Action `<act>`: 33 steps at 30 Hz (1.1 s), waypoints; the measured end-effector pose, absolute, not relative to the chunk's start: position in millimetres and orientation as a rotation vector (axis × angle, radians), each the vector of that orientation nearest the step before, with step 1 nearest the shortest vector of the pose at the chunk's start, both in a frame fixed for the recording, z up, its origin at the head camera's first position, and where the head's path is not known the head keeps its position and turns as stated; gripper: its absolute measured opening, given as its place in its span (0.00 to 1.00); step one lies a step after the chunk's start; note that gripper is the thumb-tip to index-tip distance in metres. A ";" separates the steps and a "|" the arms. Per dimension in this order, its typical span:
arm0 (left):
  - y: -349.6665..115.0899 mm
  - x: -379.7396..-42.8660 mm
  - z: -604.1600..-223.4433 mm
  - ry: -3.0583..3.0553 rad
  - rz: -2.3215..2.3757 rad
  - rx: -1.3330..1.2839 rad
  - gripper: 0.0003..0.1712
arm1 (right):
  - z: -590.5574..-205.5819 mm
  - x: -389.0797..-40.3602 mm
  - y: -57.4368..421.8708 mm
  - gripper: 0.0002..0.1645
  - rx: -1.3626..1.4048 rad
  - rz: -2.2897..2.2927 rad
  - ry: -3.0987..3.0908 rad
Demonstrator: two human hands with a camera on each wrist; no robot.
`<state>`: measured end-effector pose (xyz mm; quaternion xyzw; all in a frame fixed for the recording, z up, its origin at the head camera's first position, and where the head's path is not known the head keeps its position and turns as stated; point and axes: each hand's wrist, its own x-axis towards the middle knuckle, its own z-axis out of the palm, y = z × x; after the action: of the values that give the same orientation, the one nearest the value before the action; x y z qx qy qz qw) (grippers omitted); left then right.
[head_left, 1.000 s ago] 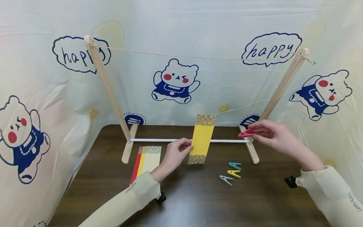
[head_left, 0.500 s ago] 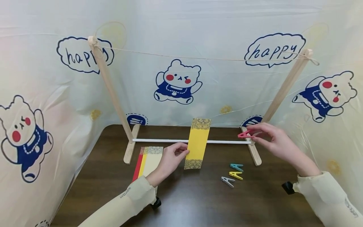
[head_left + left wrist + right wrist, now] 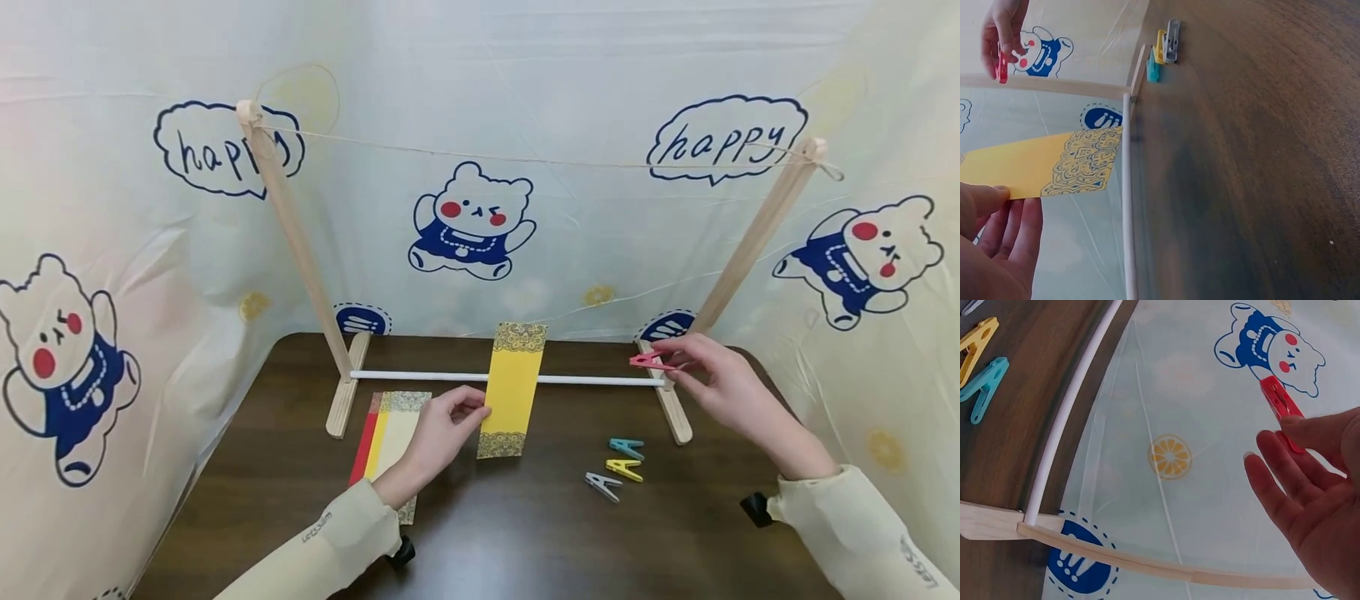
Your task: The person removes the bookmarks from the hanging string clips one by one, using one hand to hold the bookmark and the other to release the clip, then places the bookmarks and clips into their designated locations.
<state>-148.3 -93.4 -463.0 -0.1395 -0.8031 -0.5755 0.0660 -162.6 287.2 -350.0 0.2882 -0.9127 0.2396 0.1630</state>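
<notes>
My left hand (image 3: 442, 429) pinches the left edge of a yellow card (image 3: 513, 390) with dark lace-patterned bands at both ends. The card is held upright above the table, in front of the white rod. In the left wrist view, the thumb (image 3: 988, 199) lies on the card's face with the fingers behind it. My right hand (image 3: 723, 383) holds a red clothespin (image 3: 649, 361) between thumb and fingertips, near the frame's right foot. In the right wrist view, the red clothespin (image 3: 1280, 406) points away from the hand, and the other fingers are loosely spread.
A wooden frame with two posts (image 3: 288, 225), a white rod (image 3: 420, 376) and a string (image 3: 450, 153) stands at the back. Blue (image 3: 626, 448), yellow (image 3: 624, 469) and grey (image 3: 602, 485) clothespins lie on the table (image 3: 525, 533). Several cards (image 3: 397, 425) lie left, partly under the left arm.
My left hand has drawn the yellow card slightly left and down toward me. The right hand keeps the red clothespin in nearly the same spot. The head view has shifted a little.
</notes>
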 end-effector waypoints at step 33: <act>-110.5 -138.4 -472.5 -2.513 -1.788 -0.431 0.04 | -391.0 -158.8 264.8 0.29 0.847 0.627 -2.585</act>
<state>-138.4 -110.5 -472.5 -0.1385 -0.8070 -0.5740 0.0135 -158.8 264.8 -391.0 0.2989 -0.9119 0.2211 0.1740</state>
